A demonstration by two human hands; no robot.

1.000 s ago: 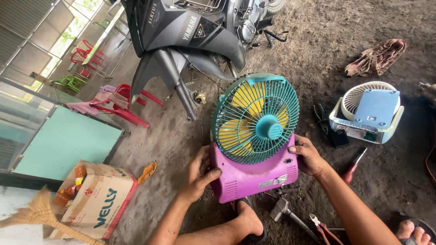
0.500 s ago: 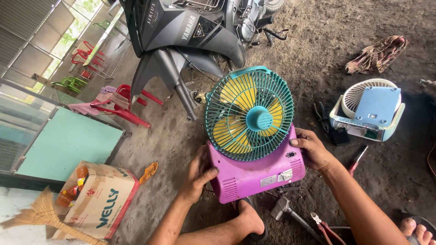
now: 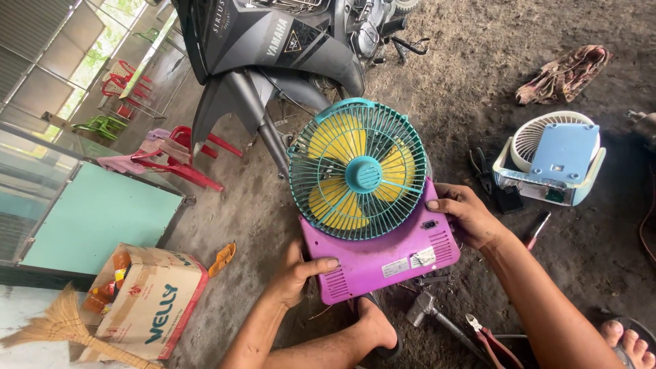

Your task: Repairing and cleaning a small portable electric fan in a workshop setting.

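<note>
Head view: I've got the fan [image 3: 372,205] at frame centre, between both hands. Left hand [image 3: 298,270] curls around the purple base's lower-left corner, right hand [image 3: 470,215] clamps the right edge. Best to keep both grips even and the grille clear of the scooter [image 3: 273,48] above it.

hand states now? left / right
Left hand: closed on the lower left edge of the purple fan base.
Right hand: closed on the base's right edge.
</note>
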